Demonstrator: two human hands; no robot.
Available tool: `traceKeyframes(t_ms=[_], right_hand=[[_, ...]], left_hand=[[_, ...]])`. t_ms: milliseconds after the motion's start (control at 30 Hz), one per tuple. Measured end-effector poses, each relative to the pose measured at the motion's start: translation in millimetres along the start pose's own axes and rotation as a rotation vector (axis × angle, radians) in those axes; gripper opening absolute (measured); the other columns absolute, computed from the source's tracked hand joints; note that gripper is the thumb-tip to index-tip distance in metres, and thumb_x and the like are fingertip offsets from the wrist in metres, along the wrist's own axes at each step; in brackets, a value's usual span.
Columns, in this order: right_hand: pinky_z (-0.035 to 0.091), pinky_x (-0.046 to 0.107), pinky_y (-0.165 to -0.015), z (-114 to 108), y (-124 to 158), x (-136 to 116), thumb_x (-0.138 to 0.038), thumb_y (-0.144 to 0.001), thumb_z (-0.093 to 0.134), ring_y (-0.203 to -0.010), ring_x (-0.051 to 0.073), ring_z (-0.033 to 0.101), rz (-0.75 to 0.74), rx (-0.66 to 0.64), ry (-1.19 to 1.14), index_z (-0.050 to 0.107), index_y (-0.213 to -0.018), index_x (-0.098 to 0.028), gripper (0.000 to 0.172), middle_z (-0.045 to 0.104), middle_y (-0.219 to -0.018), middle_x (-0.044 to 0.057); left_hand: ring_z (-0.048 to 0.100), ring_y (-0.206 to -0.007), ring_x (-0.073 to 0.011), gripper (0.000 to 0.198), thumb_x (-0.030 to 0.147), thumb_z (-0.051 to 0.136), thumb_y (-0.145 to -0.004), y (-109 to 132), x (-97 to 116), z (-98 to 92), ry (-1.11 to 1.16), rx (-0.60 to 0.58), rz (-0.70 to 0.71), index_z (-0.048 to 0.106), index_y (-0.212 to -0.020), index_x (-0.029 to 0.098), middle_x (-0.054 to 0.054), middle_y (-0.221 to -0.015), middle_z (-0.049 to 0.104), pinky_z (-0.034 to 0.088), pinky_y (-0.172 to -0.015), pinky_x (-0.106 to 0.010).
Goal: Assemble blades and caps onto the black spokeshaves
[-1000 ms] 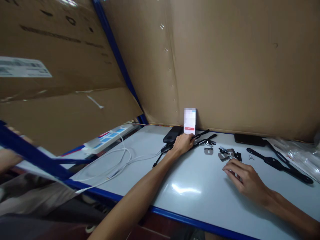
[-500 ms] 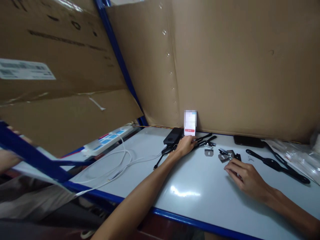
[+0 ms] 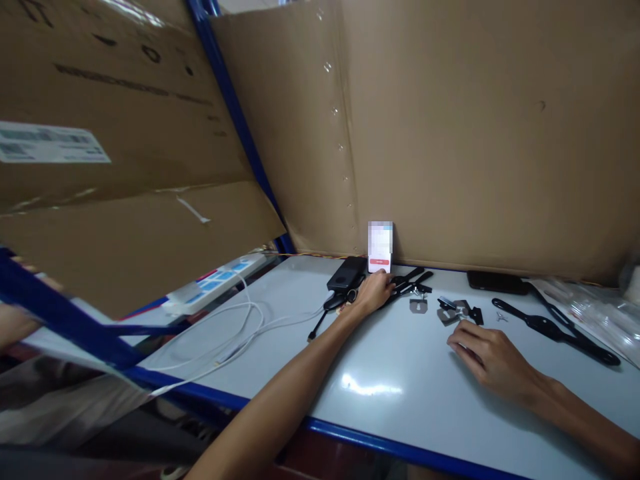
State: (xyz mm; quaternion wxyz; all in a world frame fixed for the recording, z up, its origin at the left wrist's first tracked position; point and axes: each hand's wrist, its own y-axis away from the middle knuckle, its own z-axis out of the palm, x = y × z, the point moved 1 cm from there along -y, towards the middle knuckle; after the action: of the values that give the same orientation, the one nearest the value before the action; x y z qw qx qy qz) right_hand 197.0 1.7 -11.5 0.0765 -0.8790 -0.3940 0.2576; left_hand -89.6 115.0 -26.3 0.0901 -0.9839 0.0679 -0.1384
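Note:
My left hand (image 3: 376,291) reaches to the lower edge of a lit phone (image 3: 381,248) that leans upright against the cardboard. A finger is stretched up at the screen's bottom, below a red button; I cannot tell whether it touches. Black strap-like parts (image 3: 413,279) lie just right of this hand. My right hand (image 3: 487,350) rests on the table with loosely bent fingers, thumb apart, nothing visible between them. Just beyond its fingertips lie small metal clips and plates (image 3: 453,311). Another notched metal plate (image 3: 419,306) lies to their left, and a small silver wing-shaped piece (image 3: 501,317) to their right.
A black power bank (image 3: 346,274) with white cables (image 3: 240,340) lies left of the phone. A power strip (image 3: 215,283) is farther left, past a blue frame post. At right are a dark phone (image 3: 497,282), long black straps (image 3: 555,331) and clear plastic bags (image 3: 595,313). Another person's arm (image 3: 17,323) shows far left.
Almost nothing differs. My left hand has shifted very slightly at the phone's lower edge; my right hand stays in place. The view has tilted a little.

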Motion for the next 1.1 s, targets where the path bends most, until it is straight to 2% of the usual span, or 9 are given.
traceKeyframes(t_ms=[600,833,967,1100], right_hand=[[0.049,0.035,-0.070,2,1,-1,-0.024,-0.104,0.039,-0.077,0.018,0.064,-0.051,-0.013,0.083,0.071,-0.100,-0.018,0.033,0.066,-0.095,0.007],[0.047,0.032,-0.067,-2,0,-2,-0.020,-0.102,0.039,-0.074,0.016,0.063,-0.084,0.026,0.097,0.071,-0.099,-0.017,0.032,0.066,-0.092,0.007],[0.044,0.031,-0.063,-2,-1,1,-0.021,-0.102,0.039,-0.070,0.015,0.060,-0.100,0.076,0.119,0.070,-0.097,-0.017,0.031,0.065,-0.088,0.006],[0.045,0.030,-0.064,0,-1,3,-0.021,-0.102,0.040,-0.069,0.015,0.060,-0.075,0.068,0.109,0.070,-0.094,-0.018,0.031,0.065,-0.088,0.005]], left_hand=[[0.064,-0.108,-0.0232,0.032,0.035,0.061,-0.099,1,0,2.5,-0.036,0.067,0.135,0.060,-0.126,0.018,-0.010,-0.128,0.061,0.056,-0.091,-0.044],[0.064,-0.109,-0.0238,0.033,0.036,0.061,-0.099,4,3,0.1,-0.039,0.155,0.180,0.060,-0.127,0.017,-0.010,-0.129,0.061,0.056,-0.092,-0.045],[0.061,-0.110,-0.0226,0.020,0.025,0.060,-0.098,8,12,-1.3,-0.043,0.149,0.291,0.067,-0.116,0.020,-0.008,-0.118,0.067,0.052,-0.097,-0.041],[0.059,-0.104,-0.0245,0.023,0.018,0.059,-0.095,9,17,2.2,-0.057,0.155,0.312,0.072,-0.112,0.022,-0.007,-0.104,0.070,0.050,-0.091,-0.036]])
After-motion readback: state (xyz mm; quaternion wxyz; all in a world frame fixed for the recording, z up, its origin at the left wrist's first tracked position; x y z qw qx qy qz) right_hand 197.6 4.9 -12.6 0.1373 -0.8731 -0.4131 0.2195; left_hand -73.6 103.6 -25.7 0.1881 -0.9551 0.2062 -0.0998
